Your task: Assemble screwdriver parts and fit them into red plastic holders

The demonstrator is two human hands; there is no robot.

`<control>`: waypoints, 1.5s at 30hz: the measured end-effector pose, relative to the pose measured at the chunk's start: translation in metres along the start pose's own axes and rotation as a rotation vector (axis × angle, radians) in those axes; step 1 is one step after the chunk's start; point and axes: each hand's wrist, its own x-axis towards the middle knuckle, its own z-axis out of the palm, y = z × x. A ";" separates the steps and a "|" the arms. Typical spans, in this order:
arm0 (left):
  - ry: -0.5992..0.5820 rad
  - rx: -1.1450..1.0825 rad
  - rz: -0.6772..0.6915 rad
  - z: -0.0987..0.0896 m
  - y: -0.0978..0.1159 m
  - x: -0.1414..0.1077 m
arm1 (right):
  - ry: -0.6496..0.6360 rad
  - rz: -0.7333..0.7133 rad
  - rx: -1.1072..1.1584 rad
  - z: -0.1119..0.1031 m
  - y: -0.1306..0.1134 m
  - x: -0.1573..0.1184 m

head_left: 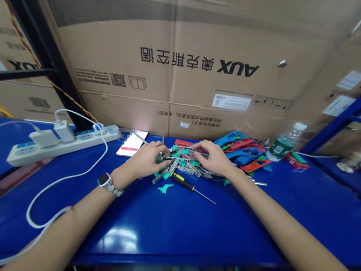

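The left hand (151, 159) and right hand (213, 157) are apart, fingers bent over opposite sides of a loose pile of small clear and green pieces (190, 168) on the blue bench (173, 226), and I cannot tell whether either is closed on one. A screwdriver (182, 181) lies just in front of the pile. Rightward, past a heap of coloured plastic pieces (246, 149), is a capped clear bottle (282, 145), its contents unclear; the cardboard box (179, 31) behind shows only its outside.
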 end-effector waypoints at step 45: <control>-0.032 0.237 0.084 0.029 0.033 0.060 | -0.131 -0.096 -0.156 -0.026 -0.076 -0.024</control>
